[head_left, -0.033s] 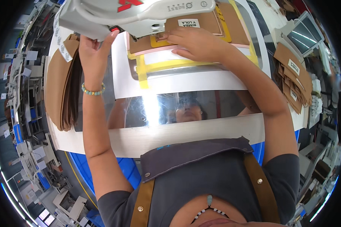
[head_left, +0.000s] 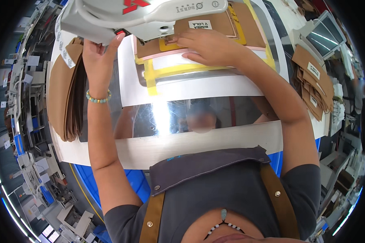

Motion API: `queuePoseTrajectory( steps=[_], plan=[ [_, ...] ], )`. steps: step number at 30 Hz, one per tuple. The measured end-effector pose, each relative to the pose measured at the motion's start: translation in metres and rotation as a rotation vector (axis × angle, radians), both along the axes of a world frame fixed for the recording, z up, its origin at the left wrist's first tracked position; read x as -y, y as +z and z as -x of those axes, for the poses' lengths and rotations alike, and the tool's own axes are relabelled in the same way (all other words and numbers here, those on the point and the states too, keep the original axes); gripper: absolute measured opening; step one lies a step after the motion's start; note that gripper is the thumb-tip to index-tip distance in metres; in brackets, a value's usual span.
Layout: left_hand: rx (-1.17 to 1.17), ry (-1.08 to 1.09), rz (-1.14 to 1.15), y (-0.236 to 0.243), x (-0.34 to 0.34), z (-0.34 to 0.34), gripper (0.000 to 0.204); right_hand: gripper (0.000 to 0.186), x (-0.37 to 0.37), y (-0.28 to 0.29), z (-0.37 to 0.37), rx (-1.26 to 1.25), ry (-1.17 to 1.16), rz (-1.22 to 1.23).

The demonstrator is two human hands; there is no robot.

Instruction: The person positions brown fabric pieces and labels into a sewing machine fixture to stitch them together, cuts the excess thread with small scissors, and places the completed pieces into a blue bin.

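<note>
Brown panel (head_left: pixel 220 26) lies far centre; I have the right hand (head_left: pixel 210 46) loosely open on it, the left hand (head_left: pixel 99 60) against the grey machine (head_left: pixel 150 29), its grip hidden from me.

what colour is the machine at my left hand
The machine is pale grey with red markings, clearest in the head view.

A machine (head_left: pixel 150 20) is standing at the far side of the worktop (head_left: pixel 215 142), with a stack of pieces (head_left: pixel 61 97) lying to its near left. A label (head_left: pixel 200 24) is lying on a panel (head_left: pixel 255 37) to the machine's right, behind a metal plate (head_left: pixel 148 119) resting near the worktop's front edge. On the far right, a pile of pieces (head_left: pixel 305 65) is lying before a screen (head_left: pixel 323 35).
</note>
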State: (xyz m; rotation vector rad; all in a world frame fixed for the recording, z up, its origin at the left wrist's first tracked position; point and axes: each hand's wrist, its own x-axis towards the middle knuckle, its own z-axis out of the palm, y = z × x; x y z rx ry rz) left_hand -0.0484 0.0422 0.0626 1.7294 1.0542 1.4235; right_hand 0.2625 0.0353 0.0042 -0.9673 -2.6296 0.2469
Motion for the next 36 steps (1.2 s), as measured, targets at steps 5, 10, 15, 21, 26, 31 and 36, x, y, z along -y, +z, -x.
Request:
queuePoseTrajectory(
  steps=[5,10,15,21,26,31,36],
  plan=[
    [0.001,0.033,-0.015,-0.001,-0.002,-0.001,0.046,0.040,0.005,0.007,0.002,0.011,-0.026,0.004],
    [-0.014,0.034,-0.008,-0.003,-0.002,0.001,0.047,0.043,0.006,0.018,0.004,0.063,-0.009,-0.004],
    [-0.010,0.020,-0.007,-0.002,-0.002,-0.002,0.047,0.051,0.007,0.020,0.007,0.124,-0.013,0.029],
    [-0.043,0.039,-0.006,0.000,-0.002,0.000,0.047,0.046,0.011,0.015,0.004,0.019,-0.002,-0.066],
    [-0.047,0.042,-0.004,0.000,-0.002,-0.001,0.045,0.049,0.015,0.018,0.002,0.085,-0.017,0.046],
    [-0.067,0.062,-0.019,-0.003,-0.002,0.001,0.045,0.044,0.026,0.012,0.001,0.057,0.000,0.020],
    [-0.158,0.123,-0.134,-0.010,-0.007,-0.001,0.044,0.046,0.040,0.015,0.003,0.085,-0.012,0.086]
  ],
)
